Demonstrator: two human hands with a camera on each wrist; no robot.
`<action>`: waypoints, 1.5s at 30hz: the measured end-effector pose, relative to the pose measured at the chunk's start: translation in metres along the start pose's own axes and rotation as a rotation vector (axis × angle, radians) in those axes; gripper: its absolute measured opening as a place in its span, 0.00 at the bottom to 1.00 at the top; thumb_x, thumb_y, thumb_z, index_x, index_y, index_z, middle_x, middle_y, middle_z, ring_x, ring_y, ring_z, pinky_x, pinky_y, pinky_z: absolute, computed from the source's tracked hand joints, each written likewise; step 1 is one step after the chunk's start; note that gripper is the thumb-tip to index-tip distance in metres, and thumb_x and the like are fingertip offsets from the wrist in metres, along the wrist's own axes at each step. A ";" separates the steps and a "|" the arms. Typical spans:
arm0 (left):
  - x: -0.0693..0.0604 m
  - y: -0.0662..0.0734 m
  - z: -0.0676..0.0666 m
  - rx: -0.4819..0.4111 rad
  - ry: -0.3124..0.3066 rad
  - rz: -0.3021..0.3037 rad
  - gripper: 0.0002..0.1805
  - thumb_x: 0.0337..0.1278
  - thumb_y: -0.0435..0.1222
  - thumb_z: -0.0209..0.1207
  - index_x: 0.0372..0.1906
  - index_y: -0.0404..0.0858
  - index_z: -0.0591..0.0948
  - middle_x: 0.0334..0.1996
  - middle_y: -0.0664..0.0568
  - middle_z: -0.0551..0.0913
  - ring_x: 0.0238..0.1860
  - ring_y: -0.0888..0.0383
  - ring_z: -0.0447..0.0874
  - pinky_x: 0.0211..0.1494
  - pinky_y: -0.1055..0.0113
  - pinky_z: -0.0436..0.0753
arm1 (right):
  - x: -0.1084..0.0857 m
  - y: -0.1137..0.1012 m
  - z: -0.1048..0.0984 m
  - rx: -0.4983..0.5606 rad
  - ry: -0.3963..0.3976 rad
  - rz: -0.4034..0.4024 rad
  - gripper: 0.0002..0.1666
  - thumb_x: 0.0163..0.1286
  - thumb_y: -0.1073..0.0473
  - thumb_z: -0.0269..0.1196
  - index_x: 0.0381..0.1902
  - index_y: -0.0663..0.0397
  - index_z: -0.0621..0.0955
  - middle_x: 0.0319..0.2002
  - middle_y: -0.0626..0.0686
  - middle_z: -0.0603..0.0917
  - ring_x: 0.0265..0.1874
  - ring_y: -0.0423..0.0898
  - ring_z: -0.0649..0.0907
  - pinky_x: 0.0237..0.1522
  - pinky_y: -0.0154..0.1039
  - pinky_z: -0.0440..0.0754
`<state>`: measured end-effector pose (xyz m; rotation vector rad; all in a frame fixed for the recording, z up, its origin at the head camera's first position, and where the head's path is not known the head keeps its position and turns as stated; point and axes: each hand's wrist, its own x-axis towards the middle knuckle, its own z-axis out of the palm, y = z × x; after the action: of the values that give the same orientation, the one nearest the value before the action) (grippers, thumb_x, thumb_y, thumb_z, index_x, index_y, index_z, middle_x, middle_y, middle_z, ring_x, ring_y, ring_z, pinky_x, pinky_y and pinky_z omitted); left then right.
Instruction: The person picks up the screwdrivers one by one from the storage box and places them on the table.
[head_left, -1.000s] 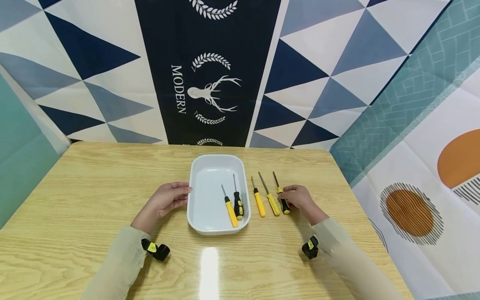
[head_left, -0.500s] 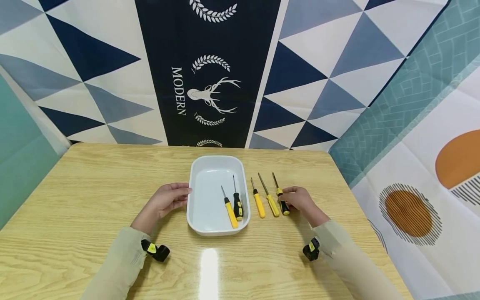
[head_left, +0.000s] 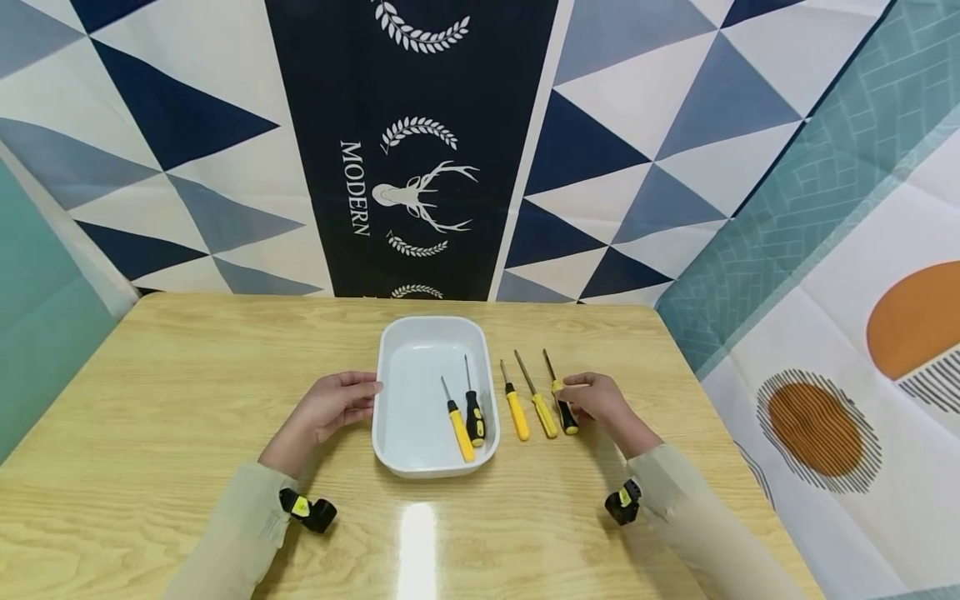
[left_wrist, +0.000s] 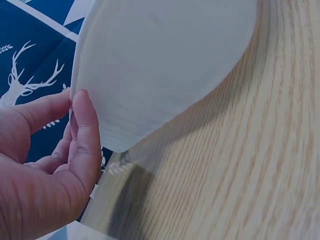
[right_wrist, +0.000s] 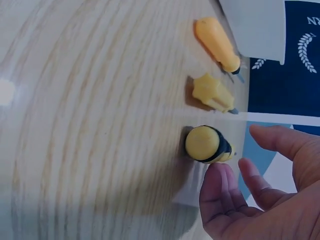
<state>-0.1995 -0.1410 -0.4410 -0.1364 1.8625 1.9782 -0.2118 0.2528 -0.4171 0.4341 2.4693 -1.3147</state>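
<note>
A white tray (head_left: pixel 420 400) stands on the table, its left rim pinched between the thumb and fingers of my left hand (head_left: pixel 341 404). In the left wrist view, that thumb and fingers meet at the tray's edge (left_wrist: pixel 82 55). Inside lie a yellow screwdriver (head_left: pixel 461 433) and a black-handled screwdriver (head_left: pixel 475 419). To the tray's right, an orange-yellow screwdriver (head_left: pixel 517 415), a plain yellow screwdriver (head_left: pixel 544 417) and a black-and-yellow screwdriver (head_left: pixel 568 418) lie side by side. My right hand (head_left: pixel 597 396) is at the last one; the right wrist view shows fingers against its handle (right_wrist: pixel 202 143), thumb apart.
The wooden table (head_left: pixel 187 392) ends at a patterned cloth wall (head_left: pixel 408 200) behind the tray. Another patterned cloth (head_left: pixel 817 429) hangs along the right side. A small black camera is worn on each wrist, below the hands.
The head view has shifted slightly, so the tray and tools sit a little lower in it. Both hands keep their places at the tray rim and the black-and-yellow screwdriver.
</note>
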 end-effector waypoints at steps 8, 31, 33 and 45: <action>-0.003 -0.002 0.000 0.029 0.026 0.016 0.30 0.61 0.39 0.59 0.62 0.27 0.66 0.34 0.52 0.80 0.32 0.63 0.81 0.39 0.73 0.84 | -0.006 -0.009 0.003 0.065 -0.028 -0.039 0.25 0.67 0.59 0.58 0.60 0.64 0.70 0.12 0.44 0.63 0.13 0.41 0.59 0.22 0.37 0.63; -0.018 0.008 0.009 0.162 0.153 0.225 0.26 0.61 0.35 0.57 0.60 0.28 0.67 0.41 0.49 0.77 0.38 0.64 0.79 0.51 0.62 0.83 | -0.019 -0.032 0.027 0.134 -0.067 -0.106 0.26 0.68 0.57 0.57 0.62 0.61 0.70 0.38 0.53 0.76 0.28 0.45 0.71 0.31 0.38 0.73; -0.018 0.009 0.010 0.178 0.173 0.235 0.26 0.60 0.36 0.58 0.60 0.28 0.67 0.41 0.51 0.76 0.38 0.65 0.79 0.50 0.64 0.84 | -0.021 -0.032 0.029 0.123 -0.068 -0.101 0.26 0.68 0.56 0.57 0.61 0.60 0.70 0.43 0.54 0.77 0.35 0.48 0.76 0.36 0.40 0.78; -0.027 0.021 0.025 0.301 0.249 0.279 0.25 0.57 0.36 0.62 0.58 0.35 0.71 0.47 0.44 0.77 0.42 0.62 0.76 0.40 0.79 0.79 | -0.028 -0.044 0.043 0.115 -0.083 -0.120 0.27 0.67 0.54 0.58 0.61 0.58 0.71 0.49 0.59 0.77 0.47 0.55 0.77 0.48 0.50 0.81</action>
<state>-0.1775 -0.1232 -0.4097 -0.0359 2.4329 1.8928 -0.1984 0.1903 -0.3959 0.2558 2.3920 -1.4966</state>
